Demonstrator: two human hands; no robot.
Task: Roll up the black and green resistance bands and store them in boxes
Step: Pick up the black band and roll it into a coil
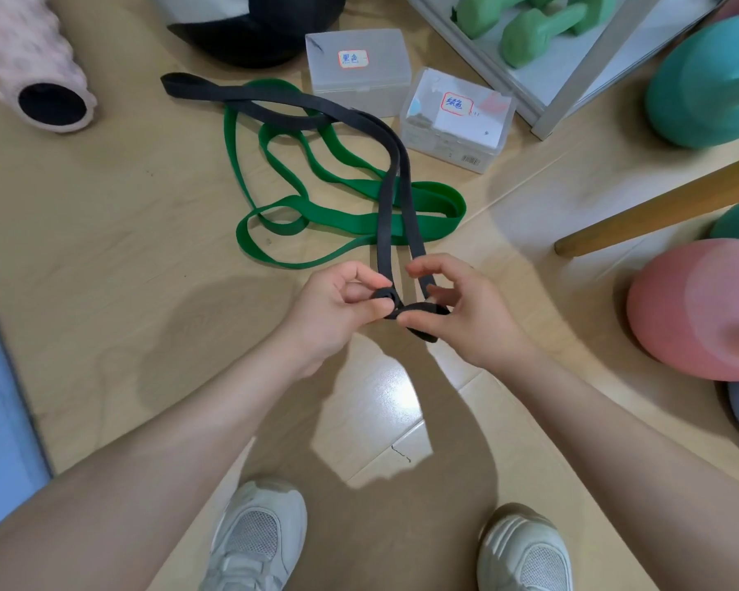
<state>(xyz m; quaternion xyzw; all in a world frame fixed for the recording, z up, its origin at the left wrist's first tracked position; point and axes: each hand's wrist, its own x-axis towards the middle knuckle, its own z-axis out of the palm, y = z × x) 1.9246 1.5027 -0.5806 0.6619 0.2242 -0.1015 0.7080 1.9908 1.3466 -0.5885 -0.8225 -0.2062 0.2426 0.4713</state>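
A long black resistance band (391, 194) runs from the far floor toward me, crossing over the green resistance band (350, 219), which lies in loose loops on the wooden floor. My left hand (338, 305) pinches a small tight roll at the black band's near end. My right hand (457, 309) grips the band's near loop right beside it, thumb and fingers curled round it. Two closed translucent boxes stand behind the bands: one with a red-edged label (359, 64), the other (455, 117) to its right with a handwritten label.
A pink foam roller (35, 66) lies at far left. A black object (269, 27) sits behind the boxes. Green dumbbells (534, 27) rest on a rack at the back right. Teal (709, 83) and pink (700, 309) balls and a wooden leg (658, 206) fill the right. My shoes (261, 543) are below.
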